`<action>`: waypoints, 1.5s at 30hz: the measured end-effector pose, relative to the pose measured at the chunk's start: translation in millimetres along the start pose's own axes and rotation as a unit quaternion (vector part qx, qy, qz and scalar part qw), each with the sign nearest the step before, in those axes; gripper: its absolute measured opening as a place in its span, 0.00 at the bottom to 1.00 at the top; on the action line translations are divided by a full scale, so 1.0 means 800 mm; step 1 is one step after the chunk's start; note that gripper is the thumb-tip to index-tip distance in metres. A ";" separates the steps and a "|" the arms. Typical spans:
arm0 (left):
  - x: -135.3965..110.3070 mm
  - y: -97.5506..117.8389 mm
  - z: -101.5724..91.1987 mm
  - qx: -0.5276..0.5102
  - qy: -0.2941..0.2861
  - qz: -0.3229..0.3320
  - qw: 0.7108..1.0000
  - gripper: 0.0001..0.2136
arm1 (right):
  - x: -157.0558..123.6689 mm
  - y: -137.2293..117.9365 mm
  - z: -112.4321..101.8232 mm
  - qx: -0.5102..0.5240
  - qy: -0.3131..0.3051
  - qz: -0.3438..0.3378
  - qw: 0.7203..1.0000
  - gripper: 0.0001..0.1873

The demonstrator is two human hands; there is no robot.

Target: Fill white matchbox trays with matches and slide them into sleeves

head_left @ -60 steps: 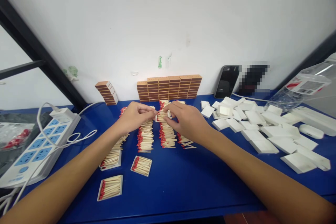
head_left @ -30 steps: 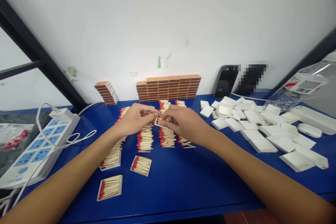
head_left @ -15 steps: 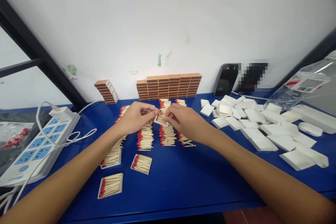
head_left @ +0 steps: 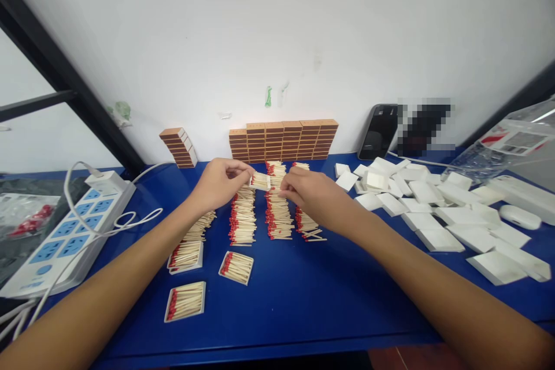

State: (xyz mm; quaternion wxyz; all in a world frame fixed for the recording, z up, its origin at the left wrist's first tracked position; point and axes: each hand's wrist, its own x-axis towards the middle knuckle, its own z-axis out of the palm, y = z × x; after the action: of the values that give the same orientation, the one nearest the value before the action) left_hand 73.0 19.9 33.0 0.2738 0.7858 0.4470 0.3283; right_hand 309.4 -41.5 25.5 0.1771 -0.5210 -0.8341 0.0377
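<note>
My left hand (head_left: 223,182) pinches the edge of a small white matchbox tray (head_left: 260,182), which has some matches in it and is held above the rows. Just to its right, my right hand (head_left: 310,193) has its fingertips pressed together over a row of red-tipped matches (head_left: 278,217); what is between them, if anything, is hidden. More loose matches (head_left: 243,219) lie in rows beneath both hands, partly covered by them. Nearer me are filled matchbox trays: one (head_left: 185,302) at the front, another (head_left: 236,267) to its right, and a third (head_left: 185,257) behind.
Stacked matchboxes (head_left: 284,141) stand along the wall, with a shorter stack (head_left: 178,147) to the left. White empty trays (head_left: 437,196) are heaped on the right. A phone (head_left: 378,132) leans on the wall. A power strip (head_left: 71,231) with cables lies left on the blue table (head_left: 303,306).
My hands have drawn apart slightly. The tray, touched by both hands before, is now only in my left hand, and my right hand has moved off to the right.
</note>
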 end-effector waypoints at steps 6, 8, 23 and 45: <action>0.004 -0.005 -0.005 -0.022 0.056 -0.015 0.998 0.13 | 0.003 -0.001 0.022 -0.080 -0.034 -0.038 0.995 0.10; 0.005 -0.008 -0.005 -0.021 0.056 -0.014 0.998 0.13 | 0.003 0.001 0.022 -0.059 -0.040 -0.034 0.997 0.10; 0.003 -0.011 -0.003 -0.021 0.050 -0.005 0.999 0.13 | 0.004 0.001 0.020 0.084 0.011 -0.031 0.996 0.09; -0.008 0.005 0.013 -0.063 -0.029 0.047 0.996 0.15 | 0.008 0.012 0.015 0.231 0.116 0.070 0.963 0.12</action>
State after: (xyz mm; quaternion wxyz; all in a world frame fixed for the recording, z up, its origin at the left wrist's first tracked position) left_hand 80.6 10.7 27.5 0.3200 0.7963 0.3798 0.3454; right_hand 311.4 -30.1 13.3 0.3855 -0.5238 -0.7377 0.1812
